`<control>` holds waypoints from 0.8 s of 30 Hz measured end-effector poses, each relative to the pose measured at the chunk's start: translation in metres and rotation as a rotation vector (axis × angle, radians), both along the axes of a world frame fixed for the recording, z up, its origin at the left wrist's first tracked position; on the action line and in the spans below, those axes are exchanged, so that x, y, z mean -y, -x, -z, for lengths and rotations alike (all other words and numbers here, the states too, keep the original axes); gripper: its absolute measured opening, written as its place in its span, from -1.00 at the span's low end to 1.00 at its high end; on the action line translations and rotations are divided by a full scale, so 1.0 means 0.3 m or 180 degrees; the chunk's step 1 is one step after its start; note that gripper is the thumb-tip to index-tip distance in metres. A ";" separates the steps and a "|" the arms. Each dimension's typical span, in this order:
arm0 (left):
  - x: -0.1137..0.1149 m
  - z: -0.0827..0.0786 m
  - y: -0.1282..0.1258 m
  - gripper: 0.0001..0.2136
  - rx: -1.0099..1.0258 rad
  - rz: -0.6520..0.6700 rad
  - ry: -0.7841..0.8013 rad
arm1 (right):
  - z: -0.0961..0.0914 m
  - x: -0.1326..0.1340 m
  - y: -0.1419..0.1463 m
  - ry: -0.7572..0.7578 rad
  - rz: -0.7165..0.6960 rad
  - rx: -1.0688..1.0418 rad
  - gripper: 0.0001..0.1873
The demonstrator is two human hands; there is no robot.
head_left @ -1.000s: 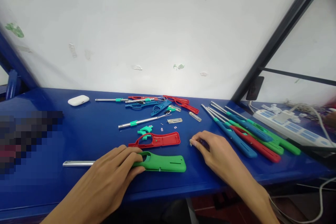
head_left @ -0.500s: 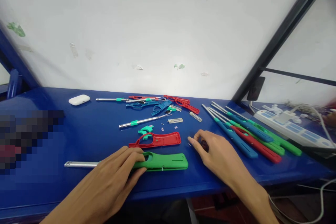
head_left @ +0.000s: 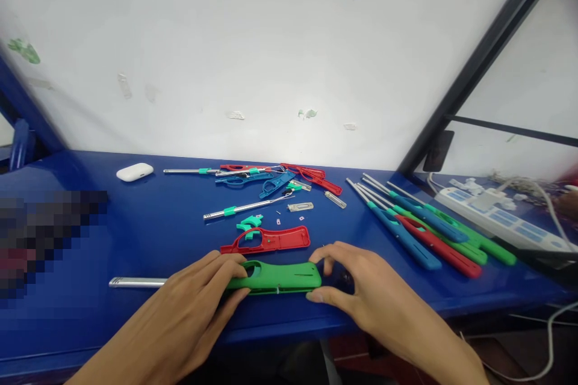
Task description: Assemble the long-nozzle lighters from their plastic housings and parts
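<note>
A green long-nosed lighter (head_left: 275, 277) lies flat near the front edge of the blue table (head_left: 149, 228), its metal tube (head_left: 135, 282) pointing left. My left hand (head_left: 198, 295) rests over the trigger end, fingers curled on the green body. At the right end of that body, my right hand (head_left: 350, 289) has thumb and fingers closed round it. Just behind lies a red half-shell (head_left: 271, 240) with small green parts (head_left: 250, 224) beside it.
Several finished lighters (head_left: 424, 228) in blue, red and green lie in a row at the right. Loose shells, tubes and small parts (head_left: 271, 183) are scattered at the back. A white earbud case (head_left: 134, 172) sits at left, a power strip (head_left: 501, 219) at far right.
My right hand has moved left and toward me, from the bare table onto the right end of the green lighter. My left hand has stayed put.
</note>
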State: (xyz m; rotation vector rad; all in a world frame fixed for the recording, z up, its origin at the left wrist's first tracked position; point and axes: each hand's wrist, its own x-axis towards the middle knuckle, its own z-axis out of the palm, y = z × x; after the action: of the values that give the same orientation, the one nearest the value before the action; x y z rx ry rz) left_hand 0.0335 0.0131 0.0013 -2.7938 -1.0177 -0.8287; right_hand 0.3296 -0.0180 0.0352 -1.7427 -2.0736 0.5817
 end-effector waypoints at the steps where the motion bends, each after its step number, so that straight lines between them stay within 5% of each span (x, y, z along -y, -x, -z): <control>1: 0.000 -0.002 -0.002 -0.79 -0.0005 0.0012 -0.0043 | 0.001 -0.003 0.003 0.0063 0.0033 -0.0045 -0.70; 15: 0.000 -0.021 0.019 -0.55 -0.0192 0.0095 -0.0029 | -0.013 -0.003 0.012 0.0427 0.0250 -0.0204 -0.67; 24: -0.008 0.054 0.033 -0.57 -0.0148 -0.0097 -0.0259 | -0.009 -0.005 0.004 0.0389 0.0175 -0.0323 -0.68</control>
State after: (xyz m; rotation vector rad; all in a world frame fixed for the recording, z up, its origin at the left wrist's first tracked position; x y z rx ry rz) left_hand 0.0237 0.0156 -0.0148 -2.7096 -0.9938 -0.7793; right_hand 0.3282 -0.0164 0.0379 -1.7915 -1.9517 0.7782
